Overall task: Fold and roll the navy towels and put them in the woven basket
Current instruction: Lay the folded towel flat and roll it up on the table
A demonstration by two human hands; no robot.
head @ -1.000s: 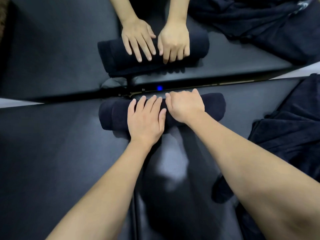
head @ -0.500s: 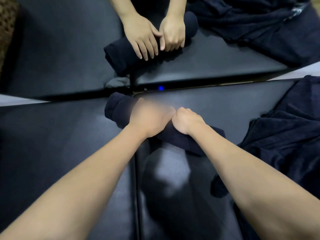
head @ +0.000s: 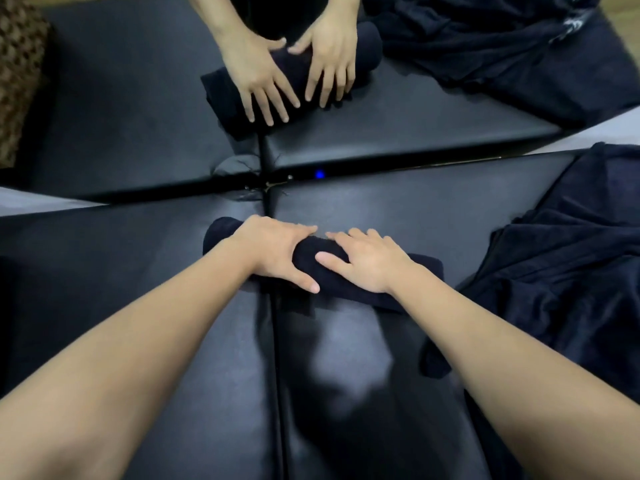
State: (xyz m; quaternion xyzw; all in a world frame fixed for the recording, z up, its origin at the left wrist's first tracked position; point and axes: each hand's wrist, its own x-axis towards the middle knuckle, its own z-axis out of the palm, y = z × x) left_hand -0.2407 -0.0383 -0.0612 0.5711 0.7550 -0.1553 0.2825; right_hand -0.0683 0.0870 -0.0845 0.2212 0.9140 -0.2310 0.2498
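Observation:
A rolled navy towel [head: 425, 270] lies slantwise on the black padded table [head: 138, 271], its left end farther from me. My left hand [head: 273, 254] lies over the roll's left half, thumb stretched along the near side. My right hand [head: 367, 263] lies over the right half with fingers spread flat on it. The mirror ahead shows both sets of fingers lying straight across the roll. A brown woven surface [head: 20, 81], likely the basket, shows in the mirror at the top left.
A loose heap of navy towels [head: 571, 271] lies on the table to my right, and the mirror repeats it at the top right. A seam [head: 275, 358] runs down the table's middle. A small blue light [head: 319, 174] glows at the mirror's base.
The roll has turned from lying square to the mirror to lying slantwise, and come nearer to me. My hands, bunched on it half a second ago, now lie spread and flatter over it.

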